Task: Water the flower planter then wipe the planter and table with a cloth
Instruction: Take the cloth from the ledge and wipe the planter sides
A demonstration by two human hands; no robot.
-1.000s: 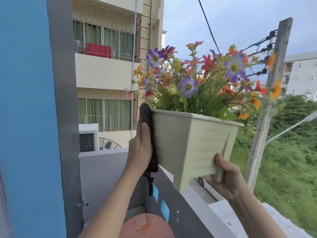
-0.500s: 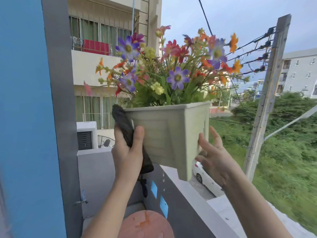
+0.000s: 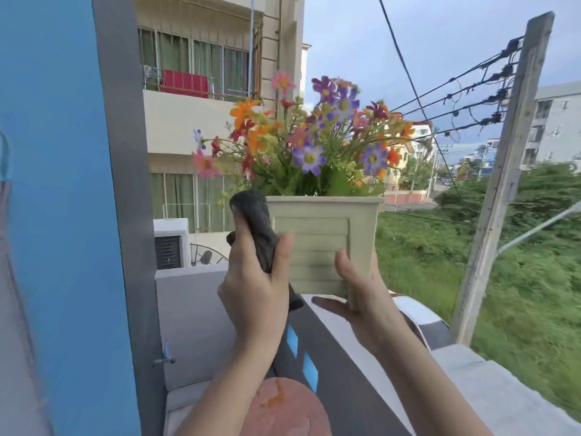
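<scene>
We hold the pale green planter (image 3: 323, 243) up at the top of the dark balcony ledge (image 3: 345, 357), its short end facing us. We cannot tell whether its base rests on the ledge or hangs just above it. Bright flowers (image 3: 314, 143) in purple, orange, red and pink crowd out of the top.

Our left hand (image 3: 254, 291) grips a dark grey cloth (image 3: 256, 228). Its fingers (image 3: 240, 243) are curled round the cloth and the thumb is laid over it. The cloth is pressed against the planter's left edge, its upper end poking up beside the rim and its lower end hanging below the hand.

Our right hand (image 3: 361, 297) cups the planter's lower right corner. Its fingers (image 3: 328, 305) are spread wide and fairly straight. The thumb lies up the front face and one finger reaches left under the base.

Below our forearms sits a round reddish surface (image 3: 289, 410). A weathered pole (image 3: 503, 171) carrying cables stands well off to the right.
</scene>
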